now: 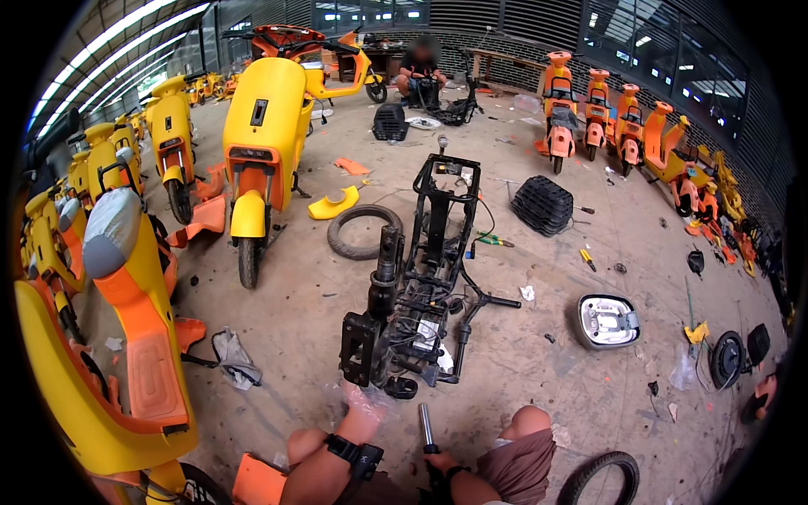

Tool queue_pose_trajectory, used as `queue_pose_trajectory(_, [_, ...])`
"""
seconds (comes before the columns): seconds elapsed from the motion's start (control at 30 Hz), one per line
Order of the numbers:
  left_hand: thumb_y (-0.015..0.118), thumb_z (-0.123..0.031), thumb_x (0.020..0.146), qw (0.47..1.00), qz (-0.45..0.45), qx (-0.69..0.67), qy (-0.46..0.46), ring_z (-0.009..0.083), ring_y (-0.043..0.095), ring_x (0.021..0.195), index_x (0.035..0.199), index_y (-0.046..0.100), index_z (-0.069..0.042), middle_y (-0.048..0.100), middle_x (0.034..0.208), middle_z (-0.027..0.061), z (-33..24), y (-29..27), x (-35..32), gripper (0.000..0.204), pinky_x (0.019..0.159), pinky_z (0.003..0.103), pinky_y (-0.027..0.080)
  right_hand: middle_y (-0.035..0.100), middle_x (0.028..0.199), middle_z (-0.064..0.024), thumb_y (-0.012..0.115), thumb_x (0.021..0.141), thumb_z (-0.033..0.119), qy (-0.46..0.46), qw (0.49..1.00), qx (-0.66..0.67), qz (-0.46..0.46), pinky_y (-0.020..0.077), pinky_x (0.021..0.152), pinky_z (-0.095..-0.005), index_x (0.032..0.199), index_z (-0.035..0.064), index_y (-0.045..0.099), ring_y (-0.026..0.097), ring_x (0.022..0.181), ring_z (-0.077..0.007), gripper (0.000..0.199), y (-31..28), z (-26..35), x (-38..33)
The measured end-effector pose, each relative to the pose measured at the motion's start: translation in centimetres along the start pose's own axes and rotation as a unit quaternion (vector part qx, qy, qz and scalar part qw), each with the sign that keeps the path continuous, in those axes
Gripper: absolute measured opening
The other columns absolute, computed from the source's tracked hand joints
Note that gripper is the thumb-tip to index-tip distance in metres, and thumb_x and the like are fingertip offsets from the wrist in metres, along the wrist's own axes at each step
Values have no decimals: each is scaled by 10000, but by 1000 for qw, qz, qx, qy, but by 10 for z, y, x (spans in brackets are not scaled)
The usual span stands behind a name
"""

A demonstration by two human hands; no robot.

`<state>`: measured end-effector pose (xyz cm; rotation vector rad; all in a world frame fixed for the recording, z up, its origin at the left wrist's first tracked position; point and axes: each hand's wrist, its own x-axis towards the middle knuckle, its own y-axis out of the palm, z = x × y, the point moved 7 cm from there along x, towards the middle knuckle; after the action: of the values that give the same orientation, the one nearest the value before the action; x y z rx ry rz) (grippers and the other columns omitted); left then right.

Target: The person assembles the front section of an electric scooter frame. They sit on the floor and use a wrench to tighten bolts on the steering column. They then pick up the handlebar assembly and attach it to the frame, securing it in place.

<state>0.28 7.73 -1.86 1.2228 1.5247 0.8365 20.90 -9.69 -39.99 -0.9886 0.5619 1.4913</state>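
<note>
A stripped black scooter frame (433,227) lies on the floor in front of me, with wiring and a handlebar (497,300) attached. At its near end are a thick black tube (384,278) and a black bracket plate (359,348). My left hand (364,402) reaches up against the underside of this bracket; clear plastic shows around it and its fingers are hidden. Lower down, my right hand (441,461) is wrapped round a fork leg (427,427), whose bare silver rod points up toward the frame.
A loose tyre (366,252) lies beyond the frame, another tyre (602,480) at the near right. Yellow-and-orange scooters (265,109) crowd the left. To the right are a black ribbed crate (543,205), a white-lined seat shell (608,321) and pliers (587,259). A person (421,71) sits far back.
</note>
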Motion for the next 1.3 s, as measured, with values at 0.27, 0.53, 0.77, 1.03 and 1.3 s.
queue_pose_trajectory(0.27, [396, -422, 906, 1000, 27, -7, -15, 260, 606, 996, 1193, 579, -122, 633, 1119, 71, -7, 17, -7, 453, 876, 420, 498, 683, 777, -110, 721, 674, 334, -32, 997, -57, -33, 500, 674, -357, 819, 37, 696, 662, 729, -219, 331, 7, 0, 3])
queue_pose_trajectory(0.53, [403, -398, 907, 999, 12, -8, -50, 241, 635, 929, 1167, 588, -128, 645, 1085, 63, 4, -8, 4, 418, 782, 413, 542, 681, 765, -120, 724, 667, 326, -30, 998, -35, -34, 501, 671, -362, 802, 33, 693, 664, 727, -234, 324, 3, -14, 19])
queue_pose_trajectory(0.77, [466, -413, 879, 1000, 4, -9, -29, 230, 632, 873, 1122, 604, -124, 650, 1021, 60, -4, 5, 1, 402, 765, 411, 536, 680, 750, -109, 729, 666, 336, -34, 994, -94, -52, 503, 656, -351, 781, 15, 689, 661, 693, -214, 344, -6, 32, -36])
queue_pose_trajectory(1.03, [382, -381, 913, 999, 18, -25, -32, 243, 637, 926, 1177, 574, -116, 641, 1080, 84, -2, 17, -5, 421, 780, 412, 547, 678, 741, -94, 744, 665, 307, -35, 996, -63, -47, 503, 650, -334, 777, 24, 692, 651, 681, -193, 309, -6, 35, -41])
queue_pose_trajectory(1.3, [385, -385, 912, 999, 15, -24, -21, 243, 634, 936, 1177, 575, -116, 637, 1089, 84, -2, 9, 1, 423, 786, 409, 544, 690, 775, -88, 729, 659, 359, -31, 996, -80, -34, 505, 693, -339, 801, 49, 703, 665, 731, -211, 342, -3, 21, -24])
